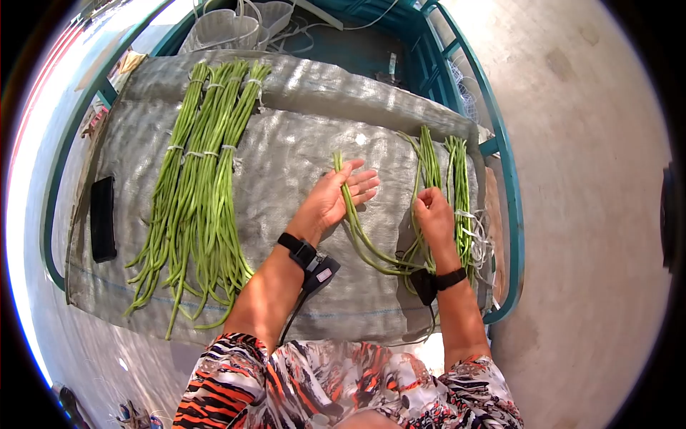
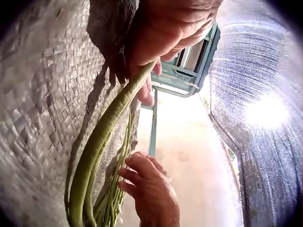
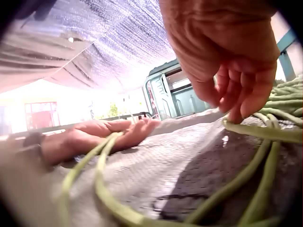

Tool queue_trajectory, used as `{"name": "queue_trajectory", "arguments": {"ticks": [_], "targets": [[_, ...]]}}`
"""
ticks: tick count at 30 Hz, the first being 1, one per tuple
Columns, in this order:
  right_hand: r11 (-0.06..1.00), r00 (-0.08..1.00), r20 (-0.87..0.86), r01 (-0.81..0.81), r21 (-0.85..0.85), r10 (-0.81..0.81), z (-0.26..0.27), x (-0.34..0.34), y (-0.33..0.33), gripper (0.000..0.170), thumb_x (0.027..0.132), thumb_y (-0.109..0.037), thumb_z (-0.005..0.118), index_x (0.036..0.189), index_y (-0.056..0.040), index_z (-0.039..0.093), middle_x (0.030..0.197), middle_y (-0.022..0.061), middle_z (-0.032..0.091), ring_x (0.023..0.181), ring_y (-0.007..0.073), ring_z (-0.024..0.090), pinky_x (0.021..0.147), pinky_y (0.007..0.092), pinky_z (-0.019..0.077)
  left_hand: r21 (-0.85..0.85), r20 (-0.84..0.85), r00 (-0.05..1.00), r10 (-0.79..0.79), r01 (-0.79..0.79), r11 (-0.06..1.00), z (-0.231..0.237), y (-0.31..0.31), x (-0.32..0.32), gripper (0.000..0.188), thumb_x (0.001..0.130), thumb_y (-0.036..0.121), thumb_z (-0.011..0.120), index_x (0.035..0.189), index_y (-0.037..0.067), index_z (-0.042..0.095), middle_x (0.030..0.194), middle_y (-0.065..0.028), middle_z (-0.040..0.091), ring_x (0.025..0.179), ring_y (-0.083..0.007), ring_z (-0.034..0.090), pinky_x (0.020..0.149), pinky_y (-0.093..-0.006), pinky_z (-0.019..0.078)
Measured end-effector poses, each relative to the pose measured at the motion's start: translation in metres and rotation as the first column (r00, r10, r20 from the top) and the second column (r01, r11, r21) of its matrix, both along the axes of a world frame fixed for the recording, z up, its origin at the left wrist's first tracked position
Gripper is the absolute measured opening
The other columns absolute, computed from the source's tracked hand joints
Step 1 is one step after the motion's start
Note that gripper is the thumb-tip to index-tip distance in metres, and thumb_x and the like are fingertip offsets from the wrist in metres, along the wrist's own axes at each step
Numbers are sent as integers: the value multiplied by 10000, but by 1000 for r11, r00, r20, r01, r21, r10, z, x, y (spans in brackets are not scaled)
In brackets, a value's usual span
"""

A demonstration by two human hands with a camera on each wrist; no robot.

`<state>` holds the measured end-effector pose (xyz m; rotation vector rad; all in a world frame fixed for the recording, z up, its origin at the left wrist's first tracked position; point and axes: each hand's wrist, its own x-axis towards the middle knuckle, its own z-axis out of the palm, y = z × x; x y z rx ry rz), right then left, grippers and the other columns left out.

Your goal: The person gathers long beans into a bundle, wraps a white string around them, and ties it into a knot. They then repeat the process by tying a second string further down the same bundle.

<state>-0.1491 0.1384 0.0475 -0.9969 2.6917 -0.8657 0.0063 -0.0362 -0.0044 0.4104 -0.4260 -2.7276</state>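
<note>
My left hand (image 1: 330, 203) lies palm up over the grey woven sheet, its thumb holding a few green long beans (image 1: 355, 220) against it while the other fingers stretch out. These beans curve down and to the right, toward my right hand (image 1: 435, 218). In the right wrist view, that hand's fingers (image 3: 246, 101) bend downward and pinch at the end of a long bean (image 3: 265, 133). Close beyond it lies a small loose bunch of long beans (image 1: 429, 161). A second, narrow bunch (image 1: 461, 179) with white ties lies just right of it.
Several tied bundles of long beans (image 1: 207, 164) lie on the sheet's (image 1: 286, 157) left part. A black phone (image 1: 103, 219) rests near the left edge. White ties (image 1: 480, 247) hang at the right. A teal metal rail (image 1: 509, 214) runs around the cart; clear buckets (image 1: 221, 30) stand behind.
</note>
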Motion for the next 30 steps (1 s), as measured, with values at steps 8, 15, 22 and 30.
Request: {"name": "queue_trajectory", "arguments": {"ticks": [8, 15, 22, 30], "targets": [[998, 989, 139, -51, 47, 44, 8, 23, 1, 308, 805, -209, 656, 1045, -31, 581, 716, 72, 610, 658, 190, 596, 611, 335, 466, 29, 34, 997, -63, 62, 998, -8, -2, -2, 422, 1008, 212, 432, 1352, -13, 337, 1280, -278, 500, 1144, -373, 563, 916, -460, 536], [927, 882, 296, -374, -37, 367, 27, 82, 21, 281, 818, -125, 665, 1077, -45, 589, 709, 66, 575, 618, 163, 551, 576, 308, 452, 86, 85, 993, -77, 70, 994, -8, -2, -7, 436, 1009, 211, 428, 1361, -25, 327, 1271, -267, 512, 1137, -357, 569, 928, -440, 530], [903, 873, 276, -427, 38, 401, 29, 96, 39, 278, 808, -127, 668, 1070, -59, 606, 752, 92, 580, 643, 217, 570, 598, 321, 459, 45, -21, 1000, -12, 12, 999, 2, 0, -1, 406, 1008, 203, 435, 1341, -20, 368, 1246, -210, 548, 1088, -289, 600, 886, -391, 549], [945, 851, 411, -304, -124, 328, 31, 96, 54, 288, 882, -140, 623, 1137, -9, 595, 755, 20, 559, 667, 90, 515, 602, 245, 431, 52, -59, 998, 26, -23, 998, -4, -2, -4, 380, 1004, 235, 462, 1325, 34, 430, 886, -35, 604, 760, -147, 609, 748, -332, 564]]}}
